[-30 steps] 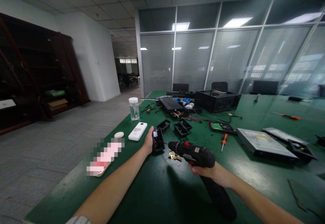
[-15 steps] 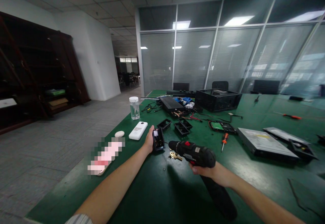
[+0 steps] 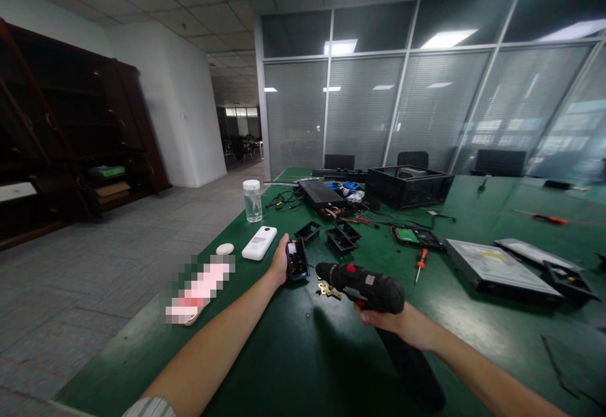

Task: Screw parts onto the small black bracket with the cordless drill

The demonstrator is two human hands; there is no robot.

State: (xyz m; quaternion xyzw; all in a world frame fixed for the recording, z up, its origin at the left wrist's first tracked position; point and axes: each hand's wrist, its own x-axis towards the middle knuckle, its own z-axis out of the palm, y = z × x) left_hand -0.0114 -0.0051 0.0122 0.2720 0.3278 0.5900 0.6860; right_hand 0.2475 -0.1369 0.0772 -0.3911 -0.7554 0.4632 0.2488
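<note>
My left hand (image 3: 280,262) grips a small black open-topped box (image 3: 297,259) by its left side, tilted so its inside faces me. My right hand (image 3: 391,321) is wrapped round the handle of a black cordless drill (image 3: 364,283) with red buttons. The drill's nose points left toward the box, with its bit close to the box's right side; whether they touch I cannot tell. Below the drill's nose, small brass-coloured metal pieces (image 3: 329,290) lie on the green table (image 3: 284,354). Similar black frames (image 3: 341,236) sit just beyond the box.
To the left are a white device (image 3: 259,243), a pixelated pink object (image 3: 199,294) and a lidded clear jar (image 3: 253,202). An orange screwdriver (image 3: 421,264), a green circuit board (image 3: 411,235) and a silver drive (image 3: 497,272) lie right. A black computer case (image 3: 409,187) stands at the back.
The whole view has shifted very slightly, with things sitting a little further right. Both hands keep their grips, and the drill and box stay in nearly the same position relative to each other.
</note>
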